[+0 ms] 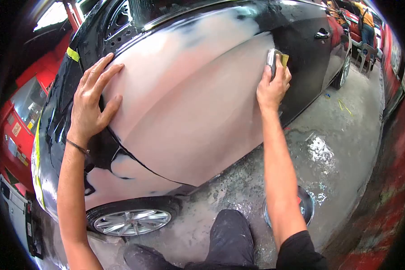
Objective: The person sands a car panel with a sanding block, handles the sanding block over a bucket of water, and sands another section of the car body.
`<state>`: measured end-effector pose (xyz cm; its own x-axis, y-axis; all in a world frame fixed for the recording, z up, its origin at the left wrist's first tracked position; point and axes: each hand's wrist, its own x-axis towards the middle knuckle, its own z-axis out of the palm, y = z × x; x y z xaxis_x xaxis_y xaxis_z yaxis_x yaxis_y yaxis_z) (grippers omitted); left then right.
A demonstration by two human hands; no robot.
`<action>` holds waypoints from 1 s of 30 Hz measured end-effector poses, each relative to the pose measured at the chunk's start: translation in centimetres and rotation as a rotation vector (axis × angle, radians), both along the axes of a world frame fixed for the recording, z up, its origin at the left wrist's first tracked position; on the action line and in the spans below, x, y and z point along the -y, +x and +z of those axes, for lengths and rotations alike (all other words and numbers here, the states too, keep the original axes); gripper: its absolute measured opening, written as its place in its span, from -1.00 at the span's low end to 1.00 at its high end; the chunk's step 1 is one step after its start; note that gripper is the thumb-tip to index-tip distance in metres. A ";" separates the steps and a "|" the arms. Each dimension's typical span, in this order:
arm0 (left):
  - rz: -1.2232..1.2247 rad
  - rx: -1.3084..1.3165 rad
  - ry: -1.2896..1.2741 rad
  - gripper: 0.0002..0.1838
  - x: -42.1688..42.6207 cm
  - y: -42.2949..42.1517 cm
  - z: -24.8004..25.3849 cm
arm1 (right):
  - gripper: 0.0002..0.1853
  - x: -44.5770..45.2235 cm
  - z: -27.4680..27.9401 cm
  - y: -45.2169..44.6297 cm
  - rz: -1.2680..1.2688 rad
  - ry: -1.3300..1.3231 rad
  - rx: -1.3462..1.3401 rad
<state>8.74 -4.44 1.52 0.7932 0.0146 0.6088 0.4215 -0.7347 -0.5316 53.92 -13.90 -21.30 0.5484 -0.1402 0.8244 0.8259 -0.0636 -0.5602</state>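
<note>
1. Head view: the right hand (273, 85) grips a grey block (272, 63) against the car door (198, 103), near the edge of its pale patch.
2. Head view: the left hand (93, 96) is open, fingers spread at the door's front edge.
3. Head view: the wheel (132, 222) sits below the left hand; a basin (307, 206) stands on the wet floor (346, 130).

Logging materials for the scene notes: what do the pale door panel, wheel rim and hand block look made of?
Door panel: probably sheet metal, matte filler or primer, given cloudy pink-beige patches beside dark gloss.
Wheel rim: likely alloy, silvery; bright highlights on spokes.
Block in right hand: grey, maybe rubber or foam; yellowish piece alongside, material unclear.
</note>
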 end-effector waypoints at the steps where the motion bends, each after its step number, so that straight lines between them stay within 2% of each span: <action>1: -0.007 -0.008 -0.004 -0.27 0.0 -0.2 0.0 | -0.38 -0.4 0.7 -2.7 0.019 0.020 -0.115; 2: -0.009 -0.006 -0.016 -0.27 0.1 -0.5 0.0 | -0.38 -1.1 1.2 -6.1 0.041 0.048 -0.233; 3: -0.020 -0.008 -0.018 -0.27 0.0 -0.4 -0.1 | -0.37 -1.7 0.5 -11.0 0.064 0.006 -0.200; 4: -0.037 -0.009 -0.013 -0.26 -0.1 -0.2 0.1 | -0.36 -1.2 0.1 -18.1 0.100 0.022 -0.098; 6: -0.030 -0.034 -0.063 -0.24 0.5 -0.2 0.2 | -0.39 -1.7 -3.6 -28.4 0.370 0.087 0.130; 8: -0.062 -0.093 -0.081 -0.23 0.2 -0.9 0.9 | -0.47 -1.3 -5.9 -31.9 0.380 -0.039 0.347; 10: -0.063 -0.205 -0.144 -0.19 0.2 -2.4 2.7 | -0.50 -1.4 -7.3 -26.0 0.304 -0.115 0.352; 11: -0.081 -0.215 -0.086 -0.20 -0.4 -2.5 2.6 | -0.50 -1.0 -6.8 -21.4 0.235 -0.114 0.300; 14: -0.096 -0.158 0.001 -0.24 -1.3 -2.6 1.2 | -0.48 -0.1 -3.7 -5.6 -0.007 -0.041 -0.081; 16: -0.063 -0.121 0.015 -0.24 -1.8 -2.5 1.1 | -0.48 -0.3 -2.7 1.7 0.152 0.191 -0.439; 18: -0.113 -0.101 0.016 -0.25 -2.0 -2.5 1.1 | -0.51 -1.0 -2.1 0.2 0.072 0.169 -0.463; 20: -0.137 -0.091 0.012 -0.26 -1.9 -2.5 1.1 | -0.46 -0.8 -2.1 -11.3 0.123 0.050 -0.321; 21: -0.159 -0.087 0.042 -0.27 -2.3 -2.6 1.0 | -0.43 -2.1 -3.4 -19.1 -0.044 0.047 -0.114; 22: -0.175 -0.090 0.057 -0.27 -2.5 -2.6 1.1 | -0.40 -1.1 -3.5 -27.2 0.178 0.055 -0.079; 23: -0.188 -0.094 0.066 -0.27 -2.6 -2.7 1.0 | -0.34 -2.8 -7.5 -33.0 0.326 0.015 0.022; 25: -0.184 -0.122 0.087 -0.30 -3.2 -3.3 1.1 | -0.28 -1.4 -9.1 -40.4 0.305 -0.045 0.224; 27: -0.179 -0.120 0.037 -0.29 -2.1 -3.4 1.2 | -0.33 -1.5 -8.9 -36.5 0.396 0.082 0.126; 29: -0.140 -0.097 -0.006 -0.22 -2.1 -3.6 1.1 | -0.38 -0.4 -7.1 -28.1 0.151 -0.053 -0.019; 30: -0.152 -0.074 0.001 -0.23 -2.4 -3.4 0.9 | -0.48 -3.0 -8.7 -20.3 0.362 0.267 -0.187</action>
